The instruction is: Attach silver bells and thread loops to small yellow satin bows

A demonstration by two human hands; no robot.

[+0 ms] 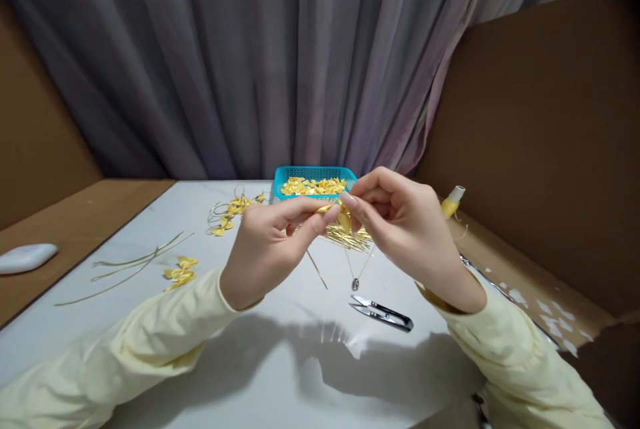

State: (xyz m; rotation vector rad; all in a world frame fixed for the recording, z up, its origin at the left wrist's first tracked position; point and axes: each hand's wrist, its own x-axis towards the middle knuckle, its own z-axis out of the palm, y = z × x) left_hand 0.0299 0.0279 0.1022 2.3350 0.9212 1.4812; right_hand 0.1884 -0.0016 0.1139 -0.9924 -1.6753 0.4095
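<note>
The left hand (275,246) and the right hand (415,229) meet above the white bench (190,222), with a yellow ribbon piece (345,221) located between them. The fingers of the left hand pinch one end between thumb and forefinger; the fingers of the right hand, thumb and forefinger together, grip the same piece from the opposite side. Its exact form is partly hidden by the fingers. Behind the hands stands a teal mesh basket (277,182) containing yellow ribbon bows (313,186). A bundle of gold wire ties (350,238) lies in front of the basket, partly covered by the hands; a single gold tie (317,270) lies separately nearer the wearer. Thread snips (383,313) with black handles rest below the right hand, blades pointing left and parted. A pendant (355,284) on a thin chain appears just above the snips. To the left of the left hand are wired bows (237,206), a small group of loose bows (181,272) and several long gold strands (135,261). A yellow thread spool (453,202) is located beyond the right hand.
</note>
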